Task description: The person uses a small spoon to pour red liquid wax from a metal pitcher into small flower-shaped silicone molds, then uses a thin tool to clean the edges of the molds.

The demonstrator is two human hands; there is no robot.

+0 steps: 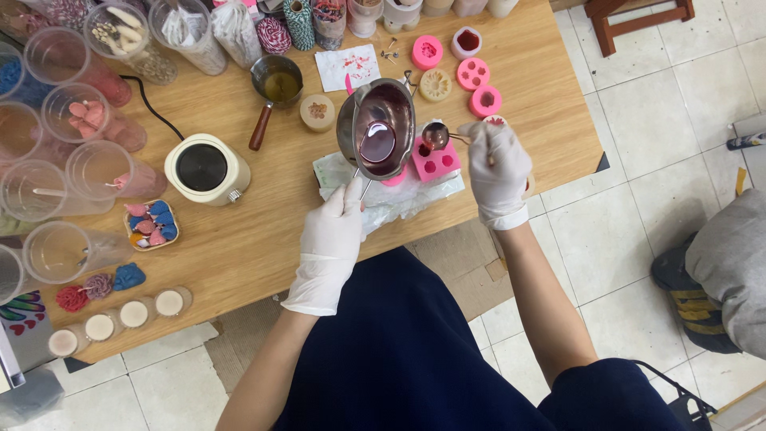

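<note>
Over the wooden tabletop (263,231), left gloved hand (333,239) grips a steel melting pot (377,128); right gloved hand (496,168) grips a metal spoon (436,136) above a pink silicone mould (436,160).

We look down on a light wooden table (263,231) carrying a cream electric melting pot (206,168), pink silicone moulds (473,74) and clear plastic cups (56,251). Four small round white candles (136,313) line its near edge.

Candle-making workshop; pink moulds (472,73), twine spools (274,35), wax warmer (206,168).
</note>
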